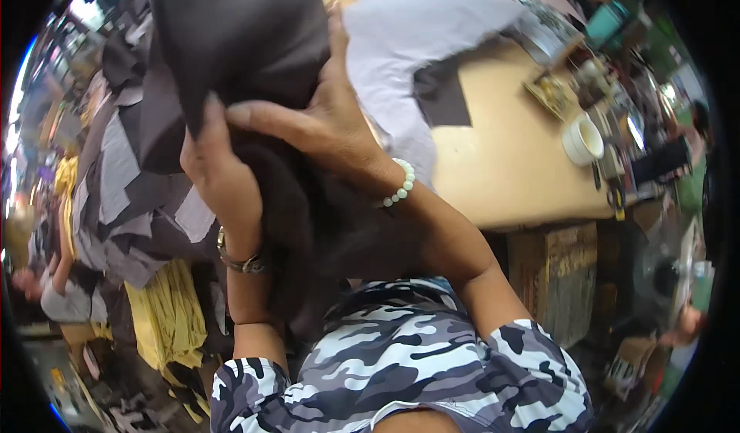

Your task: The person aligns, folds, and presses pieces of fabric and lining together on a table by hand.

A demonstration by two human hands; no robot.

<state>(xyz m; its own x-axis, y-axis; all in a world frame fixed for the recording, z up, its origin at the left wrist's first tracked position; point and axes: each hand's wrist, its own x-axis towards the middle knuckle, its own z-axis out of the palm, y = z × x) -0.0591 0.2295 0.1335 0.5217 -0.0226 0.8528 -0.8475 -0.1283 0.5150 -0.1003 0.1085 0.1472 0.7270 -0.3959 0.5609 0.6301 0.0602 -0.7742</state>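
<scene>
A large, limp dark brown sheet (247, 40), cloth or thin leather, is held up in front of me, and its lower part drapes between my forearms. My left hand (223, 175), with a watch at the wrist, grips a fold of it, the thumb and fingers blurred. My right hand (331, 121), wearing a pale bead bracelet (402, 185), is closed on the same sheet, its thumb pointing toward the left hand and its other fingers partly behind the sheet. Beyond the right hand, a pale lilac-grey sheet (416, 25) lies on the tan table (516, 156).
Grey and dark scraps (116, 171) are heaped at the left, with yellow material (166, 310) hanging below. On the table's right side are a white cup (582, 140) and a yellow-and-black cutter (617, 200). A wooden crate (566, 279) stands beneath. Another person (65, 294) is at far left.
</scene>
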